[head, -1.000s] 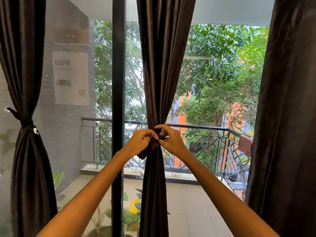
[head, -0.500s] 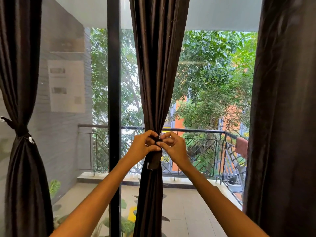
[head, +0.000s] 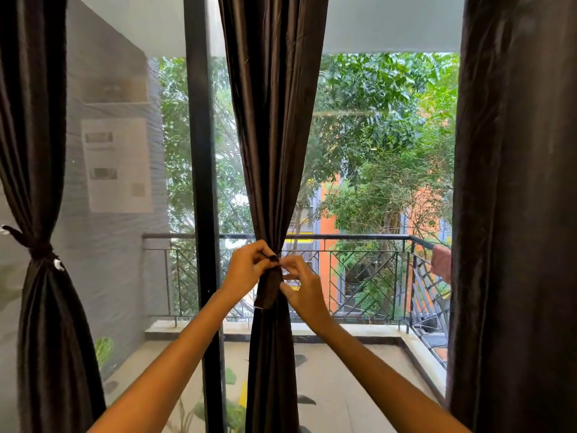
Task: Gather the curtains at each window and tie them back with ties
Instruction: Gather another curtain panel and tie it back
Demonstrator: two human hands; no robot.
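Note:
A dark brown curtain [head: 271, 135] hangs in the middle, gathered to a narrow waist at rail height. A dark tie [head: 269, 289] wraps that waist, with a loose end hanging below. My left hand [head: 246, 270] pinches the tie at the knot from the left. My right hand [head: 301, 284] pinches it from the right, fingers curled at the knot and thumb against the hanging end. At the far left another dark curtain [head: 40, 323] is bound by its own tie [head: 39, 250]. A third dark curtain [head: 515, 214] hangs loose on the right.
A black window frame post [head: 203, 214] stands just left of the middle curtain. Behind the glass lie a balcony with a metal railing [head: 359, 276], tiled floor, potted leaves and trees. A paper notice [head: 117, 165] is on the grey wall at left.
The view has tilted, so the curtains and hands sit lower in frame. My right hand has slid down a little, its thumb now on the tie's hanging end. Both hands stay at the knot.

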